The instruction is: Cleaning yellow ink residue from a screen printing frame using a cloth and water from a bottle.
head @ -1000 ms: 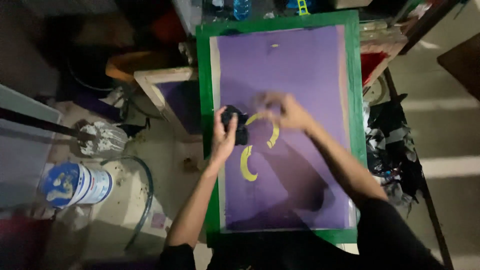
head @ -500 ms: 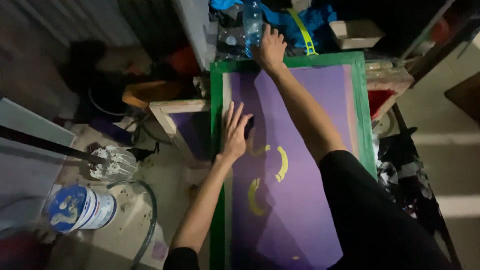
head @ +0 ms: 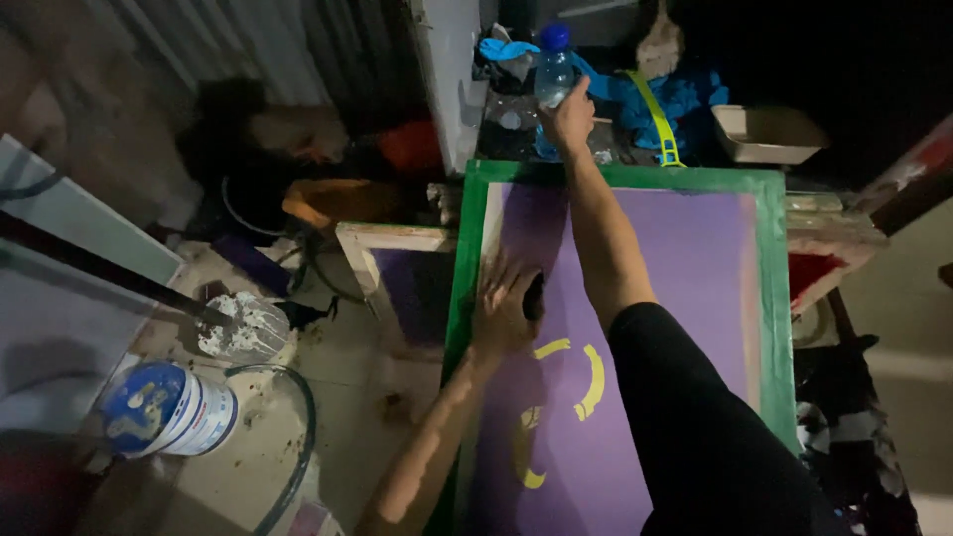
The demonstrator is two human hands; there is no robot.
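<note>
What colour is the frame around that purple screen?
Green, seen best in the head view: the frame borders the purple screen.

From where I watch, the room is dim, lit mostly near the middle. A corrugated metal wall runs along the top left. Below it the concrete floor is stained and cluttered: a blue-lidded paint bucket lies on its side, near a white-smeared tub and a dark hose. A pale cardboard box sits at upper right.
</note>
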